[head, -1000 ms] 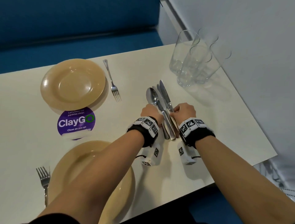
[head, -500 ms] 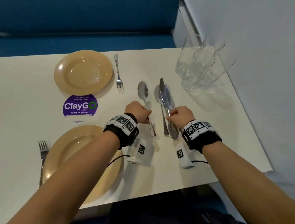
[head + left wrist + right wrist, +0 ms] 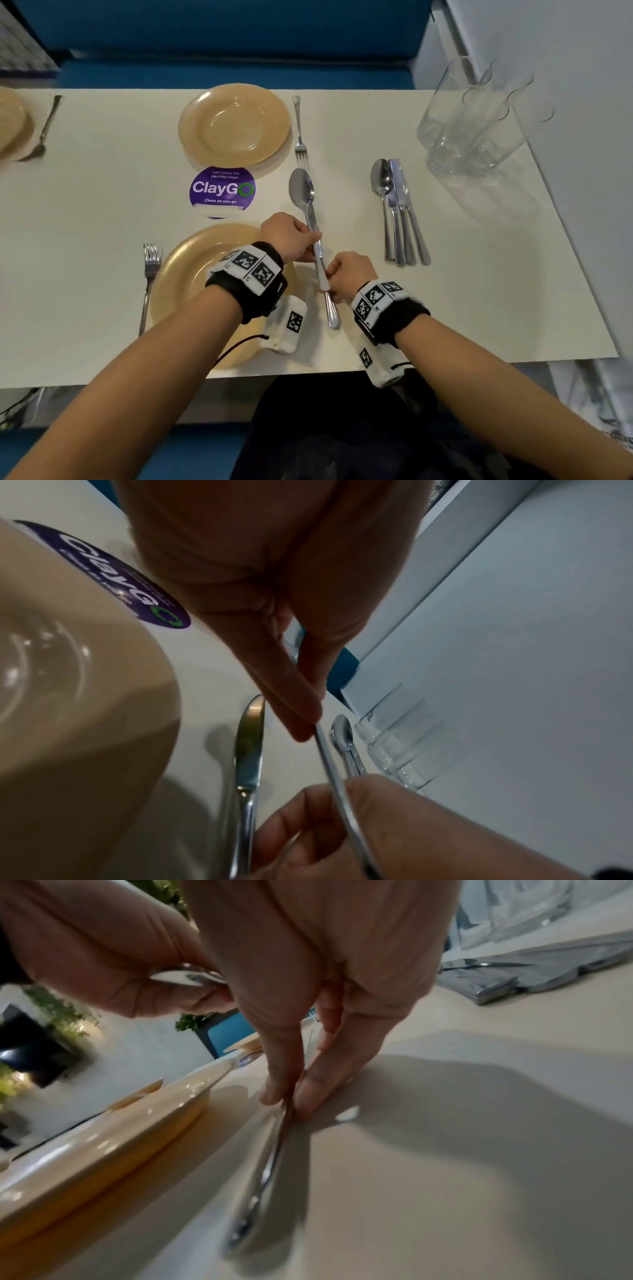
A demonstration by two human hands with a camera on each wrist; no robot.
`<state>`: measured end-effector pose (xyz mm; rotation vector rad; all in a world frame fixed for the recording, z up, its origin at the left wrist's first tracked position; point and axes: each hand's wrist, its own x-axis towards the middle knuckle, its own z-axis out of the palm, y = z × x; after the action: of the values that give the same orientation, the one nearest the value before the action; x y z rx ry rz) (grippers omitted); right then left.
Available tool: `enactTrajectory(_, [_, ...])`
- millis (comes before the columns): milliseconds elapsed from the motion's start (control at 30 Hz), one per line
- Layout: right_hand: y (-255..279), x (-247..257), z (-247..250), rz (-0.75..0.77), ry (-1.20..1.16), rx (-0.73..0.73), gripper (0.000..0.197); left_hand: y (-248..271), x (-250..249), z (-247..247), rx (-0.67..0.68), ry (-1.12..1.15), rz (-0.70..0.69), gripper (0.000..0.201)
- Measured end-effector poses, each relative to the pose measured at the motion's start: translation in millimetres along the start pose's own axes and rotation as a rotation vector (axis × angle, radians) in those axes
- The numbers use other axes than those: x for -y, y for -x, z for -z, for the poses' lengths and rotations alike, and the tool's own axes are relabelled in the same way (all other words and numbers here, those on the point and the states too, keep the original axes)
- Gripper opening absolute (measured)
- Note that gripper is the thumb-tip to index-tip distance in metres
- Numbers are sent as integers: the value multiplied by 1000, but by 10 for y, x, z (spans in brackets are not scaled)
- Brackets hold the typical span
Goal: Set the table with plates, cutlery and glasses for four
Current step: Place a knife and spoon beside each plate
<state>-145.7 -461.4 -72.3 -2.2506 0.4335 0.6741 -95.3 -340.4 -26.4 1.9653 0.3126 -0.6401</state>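
My left hand (image 3: 294,236) pinches the handle of a spoon (image 3: 301,190), held just right of the near tan plate (image 3: 191,270) with its bowl pointing away from me. My right hand (image 3: 337,274) pinches the handle of a knife (image 3: 332,315) that lies on the white table beside that plate. In the left wrist view the knife (image 3: 248,750) lies flat along the plate's rim, with the spoon handle (image 3: 334,772) just to its right. In the right wrist view my fingertips (image 3: 274,1093) pinch the knife (image 3: 270,1164). A fork (image 3: 149,274) lies left of the near plate.
A far plate (image 3: 234,125) has a fork (image 3: 299,137) on its right. A pile of spoons and knives (image 3: 397,212) lies to the right, with several clear glasses (image 3: 472,130) beyond it by the wall. A purple sticker (image 3: 222,188) sits between the plates. Another plate (image 3: 10,123) shows at far left.
Both hands have moved left from the cutlery pile to the near plate's right side, the left with a spoon, the right with a knife that now lies on the table.
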Motion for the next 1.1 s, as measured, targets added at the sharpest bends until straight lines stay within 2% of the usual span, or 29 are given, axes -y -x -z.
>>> enactTrajectory(133, [52,-71,8,11,-53,-51,20,95,70,-81,36,0,-4,27])
enactTrajectory(200, [78,-63,92,14,-166,-76,12,138,90,-142,58,12,-7,25])
enactTrajectory(300, [83,-10,262,18,-374,-64,28,187,96,-235,83,-14,-32,26])
enactTrajectory(400, [114,-3,397,44,-422,-11,21,258,107,-355,121,-58,-50,23])
enactTrajectory(500, [109,-85,467,9,-373,-2,21,298,144,-447,112,-97,-56,18])
enactTrajectory(633, [81,-230,435,-60,-281,-63,21,283,219,-521,-75,-581,-143,41])
enactTrajectory(700, [80,-285,351,-88,-216,-70,19,299,280,-572,-84,-708,-153,38])
enactTrajectory(833, [104,-294,190,-105,-288,-69,7,322,369,-615,-86,-742,-123,32])
enactTrajectory(933, [86,-297,77,-69,-282,-128,19,356,405,-581,-82,-753,-108,33])
enactTrajectory(1100, [101,-256,-76,-53,-224,-178,28,450,483,-534,-60,-833,-122,32])
